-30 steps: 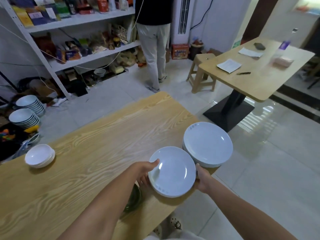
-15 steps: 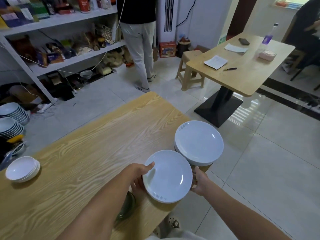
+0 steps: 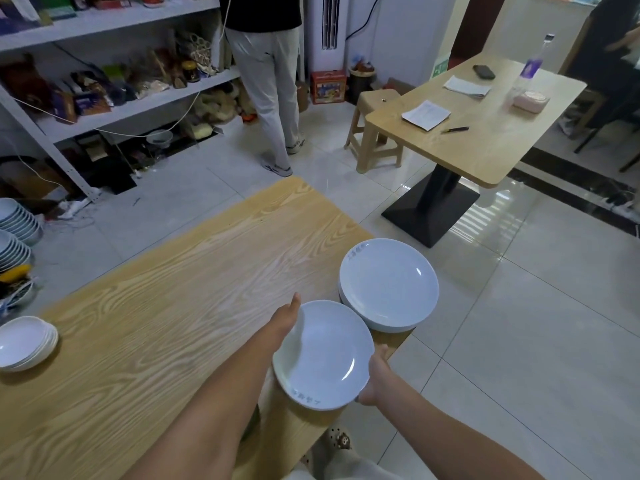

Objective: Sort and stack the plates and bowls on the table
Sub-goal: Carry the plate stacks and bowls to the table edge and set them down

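Here both hands clasp one white plate [image 3: 322, 355] by its rims. Left hand [image 3: 285, 318] grips the far-left edge, right hand [image 3: 375, 374] the near-right edge, over the worktop [image 3: 156, 323].

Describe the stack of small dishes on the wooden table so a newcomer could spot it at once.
Start at the long wooden table in front of the person and follow it to its far left edge. The stack of small dishes sits there alone, untouched, well apart from the larger round plates by the right edge.
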Demonstrator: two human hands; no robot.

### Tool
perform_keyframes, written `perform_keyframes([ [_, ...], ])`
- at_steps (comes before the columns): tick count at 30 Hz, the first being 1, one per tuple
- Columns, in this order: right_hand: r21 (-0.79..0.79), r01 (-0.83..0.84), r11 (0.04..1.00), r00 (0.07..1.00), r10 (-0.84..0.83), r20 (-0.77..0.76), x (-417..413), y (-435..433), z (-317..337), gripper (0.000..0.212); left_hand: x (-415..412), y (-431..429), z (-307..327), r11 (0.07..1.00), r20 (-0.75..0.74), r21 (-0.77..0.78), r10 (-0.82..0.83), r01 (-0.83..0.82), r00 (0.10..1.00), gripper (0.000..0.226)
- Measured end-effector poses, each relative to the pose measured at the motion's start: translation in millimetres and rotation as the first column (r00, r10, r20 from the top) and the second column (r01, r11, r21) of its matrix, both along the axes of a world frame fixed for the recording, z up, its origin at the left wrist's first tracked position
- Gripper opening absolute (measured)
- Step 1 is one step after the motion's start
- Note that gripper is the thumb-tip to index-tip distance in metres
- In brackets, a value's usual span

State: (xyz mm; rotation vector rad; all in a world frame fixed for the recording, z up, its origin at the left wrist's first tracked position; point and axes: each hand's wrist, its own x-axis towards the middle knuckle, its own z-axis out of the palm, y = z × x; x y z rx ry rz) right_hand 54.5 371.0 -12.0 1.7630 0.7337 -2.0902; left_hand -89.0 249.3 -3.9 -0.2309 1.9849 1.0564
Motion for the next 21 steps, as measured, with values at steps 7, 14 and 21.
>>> perform_keyframes([
  [7, 0.031, -0.082, 0.996, 0.997, 0.082, -0.005, 0, 7, -6, 0.081, -4, -4, -2, 0.998, 0.042, 0.046, 0.044, -0.046, 0.998, 0.076],
  [14, 0.456, -0.364, 0.812, 0.924, 0.376, 0.067, -26, 29, -1, 0.061, 35, -9, -17, 0.840, -0.002, -0.033, 0.542, -0.541, 0.841, 0.059],
  [21, 0.487, -0.501, 0.715, 0.847, 0.522, 0.106, -42, 32, 4, 0.059, 74, -4, -18, 0.715, 0.046, -0.021, 0.699, -0.699, 0.714, 0.049],
])
